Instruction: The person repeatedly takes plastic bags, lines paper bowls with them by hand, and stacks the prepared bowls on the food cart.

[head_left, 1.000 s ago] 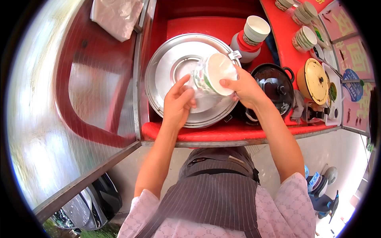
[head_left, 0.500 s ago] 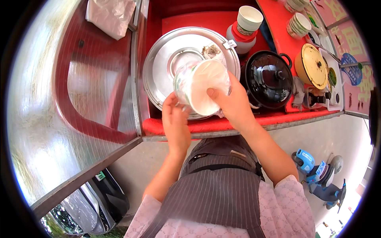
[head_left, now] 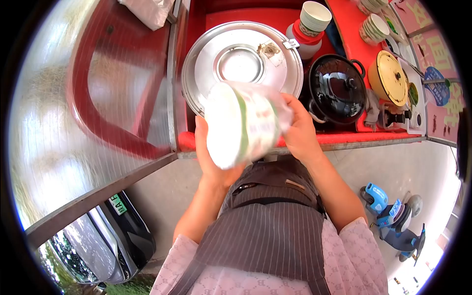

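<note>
I hold a white paper cup (head_left: 248,128) with a green band, perhaps a stack of cups, wrapped in clear plastic and tipped on its side. It is blurred by motion. My left hand (head_left: 209,160) cups its left and near side, with the thumb up along the edge and the other fingers hidden behind it. My right hand (head_left: 299,129) grips the gathered plastic at the right end. Just beyond the cup lies a round metal lid (head_left: 204,61) with a raised ring, and a crumpled, stained piece of paper or cloth (head_left: 272,54) on it.
A black lidded pot (head_left: 337,91) stands to the right, beside a yellow lidded pot (head_left: 391,78). Several paper cups (head_left: 315,18) are stacked on a red-topped container (head_left: 307,46); another stack (head_left: 374,29) sits farther right. A metal-framed clear panel (head_left: 103,189) borders the left side.
The wrapped cup has turned from its opening facing up to lying sideways, and come nearer to me. My left hand moved under its left side; my right hand shifted to the plastic end.
</note>
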### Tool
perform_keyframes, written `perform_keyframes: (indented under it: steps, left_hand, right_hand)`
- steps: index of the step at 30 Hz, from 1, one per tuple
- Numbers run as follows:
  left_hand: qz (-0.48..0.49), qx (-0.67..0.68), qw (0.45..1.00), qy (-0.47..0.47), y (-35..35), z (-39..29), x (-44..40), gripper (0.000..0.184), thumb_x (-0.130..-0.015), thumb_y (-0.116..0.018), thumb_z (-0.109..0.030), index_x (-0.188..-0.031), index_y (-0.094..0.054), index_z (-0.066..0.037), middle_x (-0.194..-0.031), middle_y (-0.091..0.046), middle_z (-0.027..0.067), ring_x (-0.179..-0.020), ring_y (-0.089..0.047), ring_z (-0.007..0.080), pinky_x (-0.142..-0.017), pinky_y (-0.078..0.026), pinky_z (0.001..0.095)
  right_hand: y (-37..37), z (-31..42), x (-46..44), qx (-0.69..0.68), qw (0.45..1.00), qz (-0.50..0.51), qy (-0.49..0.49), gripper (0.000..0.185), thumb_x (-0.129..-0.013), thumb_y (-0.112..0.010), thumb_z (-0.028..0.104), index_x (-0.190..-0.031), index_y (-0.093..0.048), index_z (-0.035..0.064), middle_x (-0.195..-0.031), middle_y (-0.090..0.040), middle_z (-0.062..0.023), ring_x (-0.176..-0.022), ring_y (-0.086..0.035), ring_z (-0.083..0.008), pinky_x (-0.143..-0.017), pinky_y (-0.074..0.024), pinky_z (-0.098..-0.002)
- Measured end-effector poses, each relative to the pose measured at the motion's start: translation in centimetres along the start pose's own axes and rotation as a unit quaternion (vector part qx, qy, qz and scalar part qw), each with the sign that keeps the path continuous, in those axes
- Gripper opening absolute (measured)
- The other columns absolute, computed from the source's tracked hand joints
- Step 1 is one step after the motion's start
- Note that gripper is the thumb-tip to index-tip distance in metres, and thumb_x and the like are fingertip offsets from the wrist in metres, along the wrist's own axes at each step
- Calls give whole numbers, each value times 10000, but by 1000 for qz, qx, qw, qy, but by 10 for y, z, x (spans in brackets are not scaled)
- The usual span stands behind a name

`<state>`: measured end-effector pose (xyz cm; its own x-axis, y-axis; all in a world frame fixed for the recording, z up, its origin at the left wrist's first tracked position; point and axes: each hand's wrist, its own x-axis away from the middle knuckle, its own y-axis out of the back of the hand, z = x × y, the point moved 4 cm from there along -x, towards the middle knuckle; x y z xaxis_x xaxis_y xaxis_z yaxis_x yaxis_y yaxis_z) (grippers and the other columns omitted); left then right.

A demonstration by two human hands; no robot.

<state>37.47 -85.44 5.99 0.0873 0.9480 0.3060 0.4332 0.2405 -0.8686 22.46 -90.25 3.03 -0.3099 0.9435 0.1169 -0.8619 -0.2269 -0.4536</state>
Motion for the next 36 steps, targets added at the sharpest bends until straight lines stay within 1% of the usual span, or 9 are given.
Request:
perform_keyframes:
  steps: [5,7,9,13,18,26,31,35,36]
  left_hand:
    - [-45,-149,986,55,23,16,24,870,-956,-447,-674,-1466,-398,29,-1398,-546,178,-1241,-576,284,-1044,-484,391]
    - [-29,-202,978,43,15,17,30,878,-947,-456,-691,-1469,-402,14,-1395,-549,163,-1239,-577,280,-1035,-491,392]
    - [-32,-248,968,-12,20,9,26,905,-933,-461,-714,-1465,-406,16,-1388,-555,158,-1239,-577,275,-1041,-483,388]
    - [-86,-369,911,-165,53,-8,9,779,-903,-635,-633,-1308,-492,17,-1211,-594,113,-1111,-584,189,-967,-471,345]
    - [-50,-517,830,-205,43,30,14,718,-849,-726,-576,-1172,-477,15,-1086,-539,77,-995,-504,139,-895,-448,305]
    - [-53,-384,914,-120,39,65,3,734,-910,-670,-566,-1308,-424,-1,-1202,-534,101,-1116,-519,175,-967,-440,339]
    - [-79,-266,952,-129,19,68,-17,781,-906,-689,-566,-1359,-402,2,-1277,-542,124,-1189,-532,192,-1011,-442,340]
    - [-32,-399,907,-130,4,88,-29,1010,-798,-765,-641,-1445,-341,9,-1343,-495,132,-1243,-506,222,-1068,-404,353]
    - [10,-424,894,-146,-8,95,-32,1079,-756,-797,-649,-1466,-319,8,-1357,-478,134,-1260,-491,228,-1076,-402,364]
  right_hand:
    - [8,3,-5,40,998,41,9,280,-852,-737,18,-1119,-658,-12,-1003,-670,-37,-944,-631,-104,-862,-513,-258]
    - [9,5,-6,225,970,76,49,319,-832,-739,15,-1142,-665,-6,-1040,-670,-43,-963,-636,-114,-874,-511,-265]
    - [17,15,-4,393,899,58,185,319,-847,-704,4,-1164,-667,-4,-1077,-651,-113,-951,-656,-181,-837,-520,-288]
    - [9,63,31,420,894,-60,145,284,-854,-686,2,-1137,-664,7,-1037,-643,-125,-905,-659,-256,-793,-540,-340]
    - [-31,40,44,537,811,126,196,237,-836,-625,49,-1066,-617,-6,-1008,-611,-166,-947,-619,-374,-771,-513,-473]
    - [-3,37,37,459,863,195,87,237,-843,-585,-4,-1075,-627,-29,-1098,-603,-189,-996,-614,-380,-822,-517,-466]
    - [20,93,44,417,897,28,145,202,-923,-561,-8,-1102,-655,-14,-1036,-659,-155,-941,-661,-343,-774,-541,-392]
    - [37,78,23,261,965,14,-10,166,-952,-553,34,-1097,-621,-7,-991,-661,-201,-909,-668,-368,-740,-524,-417]
    - [47,66,9,352,934,52,41,146,-952,-547,69,-1058,-593,-21,-989,-656,-242,-922,-654,-419,-769,-515,-459]
